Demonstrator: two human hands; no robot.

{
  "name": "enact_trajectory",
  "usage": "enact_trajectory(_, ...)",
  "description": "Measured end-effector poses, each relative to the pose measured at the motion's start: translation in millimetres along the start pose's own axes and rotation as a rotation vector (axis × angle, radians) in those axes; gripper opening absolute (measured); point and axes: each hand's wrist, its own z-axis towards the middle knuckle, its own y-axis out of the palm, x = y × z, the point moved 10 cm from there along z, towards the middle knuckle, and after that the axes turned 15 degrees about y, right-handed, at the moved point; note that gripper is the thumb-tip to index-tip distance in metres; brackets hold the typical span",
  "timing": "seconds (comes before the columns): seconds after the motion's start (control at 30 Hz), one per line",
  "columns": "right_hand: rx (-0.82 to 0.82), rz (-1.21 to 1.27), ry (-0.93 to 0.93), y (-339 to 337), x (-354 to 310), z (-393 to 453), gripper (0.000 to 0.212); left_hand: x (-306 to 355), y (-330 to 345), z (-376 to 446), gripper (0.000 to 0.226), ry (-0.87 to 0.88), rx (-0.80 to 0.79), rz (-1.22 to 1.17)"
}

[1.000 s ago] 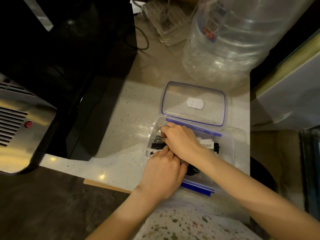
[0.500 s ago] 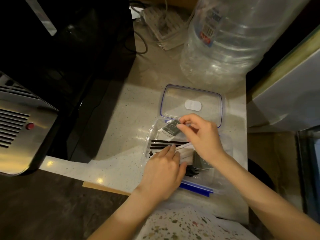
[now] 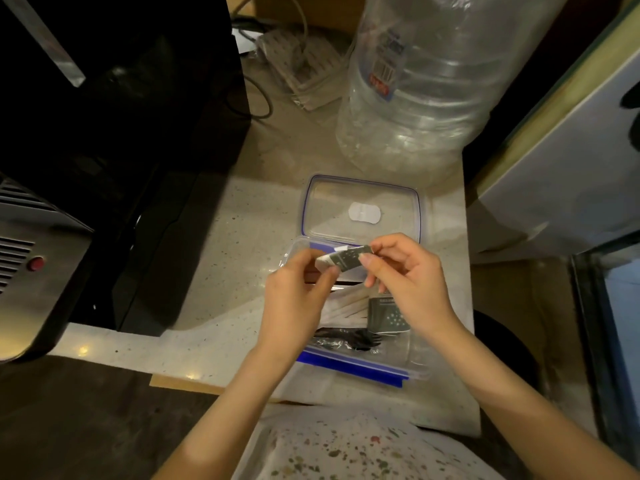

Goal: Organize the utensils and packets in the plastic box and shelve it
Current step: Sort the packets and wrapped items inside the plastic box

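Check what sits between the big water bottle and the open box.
Head view: the box's clear lid lies flat on the counter between the bottle and the box. Nothing else shows there.

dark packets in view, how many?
2. One dark packet is pinched between the left hand and right hand above the plastic box; the other packet lies inside it, below the right hand. The hands may hide more.
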Motion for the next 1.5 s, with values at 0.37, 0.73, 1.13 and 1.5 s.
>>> enact_trajectory(0.37, -0.063, -0.162, 0.064, -25, -19, 1, 0.020, 16, -5, 29, 0.017, 0.052, -0.126, -0.051)
enact_trajectory(0.73, 0.035, -0.167, 0.323, -59, 15, -13, 0.004, 11, 60, 28, 0.010, -0.055, -0.357, -0.255)
enact_trajectory(1.13, 0.111, -0.868, 0.333, -19, 38, -9, 0.025, -16, 74, 22, 0.015, 0.008, -0.349, 0.080)
enact_trajectory(1.5, -0.014, -1.030, 0.341, -5, 42, -7, 0.047, -23, 84, 5, 0.029, -0.102, -0.482, 0.090)
